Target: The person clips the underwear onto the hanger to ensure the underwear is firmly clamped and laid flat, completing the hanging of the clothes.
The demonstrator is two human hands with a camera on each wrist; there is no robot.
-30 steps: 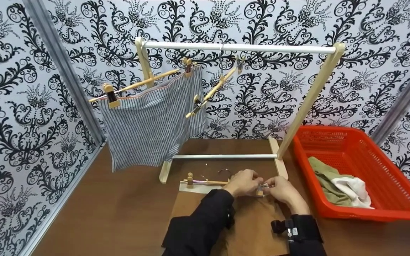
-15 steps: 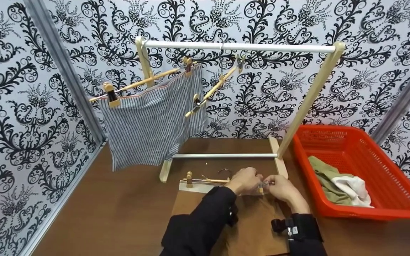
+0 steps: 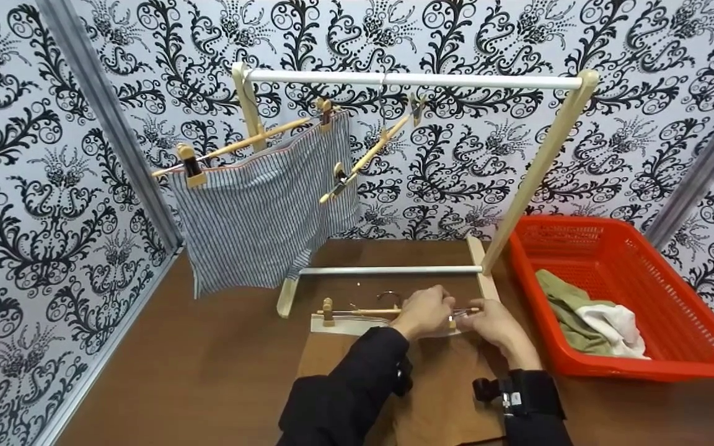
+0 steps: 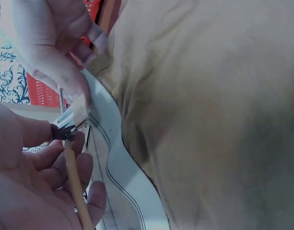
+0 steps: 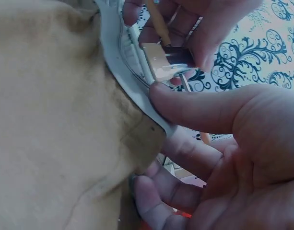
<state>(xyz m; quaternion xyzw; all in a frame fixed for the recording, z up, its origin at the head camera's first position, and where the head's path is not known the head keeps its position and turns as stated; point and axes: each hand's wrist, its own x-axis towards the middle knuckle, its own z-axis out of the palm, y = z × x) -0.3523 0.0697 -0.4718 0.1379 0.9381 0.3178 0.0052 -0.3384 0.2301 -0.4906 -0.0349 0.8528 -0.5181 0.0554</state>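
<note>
A brown cloth garment (image 3: 444, 384) with a white waistband (image 4: 120, 148) lies on the table below my forearms. Along its top runs a wooden clip hanger (image 3: 375, 311), whose left clip (image 3: 328, 313) sits on the waistband. My left hand (image 3: 425, 313) pinches the hanger's right clip (image 5: 158, 62) between thumb and fingers, with the wooden bar lying across the fingers. Close beside it, my right hand (image 3: 496, 325) pinches the waistband's corner, thumb on top. The clip's pads are at the waistband's edge; whether cloth is between them I cannot tell.
Behind the hands stands a rack with a white rail (image 3: 419, 79). A striped cloth (image 3: 264, 210) hangs on one hanger, and a bare clip hanger (image 3: 369, 152) hangs beside it. At right, a red basket (image 3: 661, 365) holds green and white cloths.
Both hands have shifted slightly, the left one up and away. The hanger bar's right end and more white waistband between the hands now show. The rack and basket stay put.
</note>
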